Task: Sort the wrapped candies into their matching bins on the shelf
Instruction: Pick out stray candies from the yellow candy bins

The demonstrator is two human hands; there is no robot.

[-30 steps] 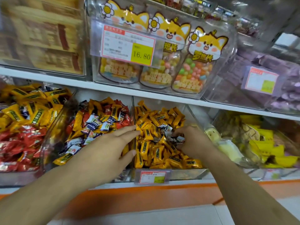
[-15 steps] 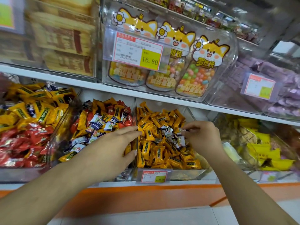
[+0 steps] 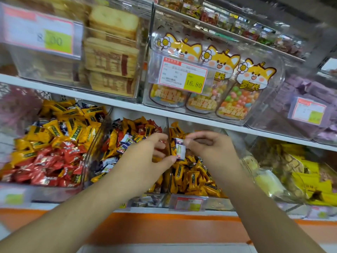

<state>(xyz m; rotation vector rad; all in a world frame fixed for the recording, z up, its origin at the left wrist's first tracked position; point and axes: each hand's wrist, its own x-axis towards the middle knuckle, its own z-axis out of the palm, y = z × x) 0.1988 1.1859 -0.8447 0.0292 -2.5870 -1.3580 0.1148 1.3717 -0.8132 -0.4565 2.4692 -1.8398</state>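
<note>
Right hand (image 3: 209, 152) has lifted a white-wrapped candy (image 3: 179, 149) from the orange bin (image 3: 191, 179); left hand (image 3: 144, 161) now pinches its lower end, seemingly.

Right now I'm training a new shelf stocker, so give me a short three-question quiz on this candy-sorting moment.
1. True or false: the white-wrapped candy is held between both hands.
2. The bin below the right hand holds mostly: A) red candies B) orange candies C) purple boxes.
3. What price shows on the tag in front of the fox-topped jars?

Key: 1 true; 2 B; 3 16.80.
</note>
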